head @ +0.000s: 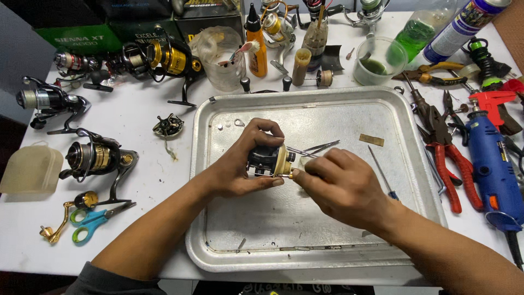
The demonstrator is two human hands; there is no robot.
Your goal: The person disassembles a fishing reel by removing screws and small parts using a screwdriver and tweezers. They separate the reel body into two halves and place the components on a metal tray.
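Over a metal tray [382, 109], my left hand [240, 164] grips a small black fishing reel body [265, 159] with a cream-coloured round side plate facing right. My right hand [341, 186] presses a small pale wad against that side plate with pinched fingertips. Thin metal tweezers [322, 146] lie on the tray just behind my hands. A slim screwdriver [382, 175] rests on the tray to the right of my right hand. A small brass strip [371, 140] lies farther right on the tray.
Several spinning reels [98, 158] lie on the white table to the left, with teal scissors [95, 221]. Red-handled pliers [447, 164] and a blue rotary tool [491, 164] lie to the right. Bottles, an orange oil bottle [256, 43] and cups stand at the back.
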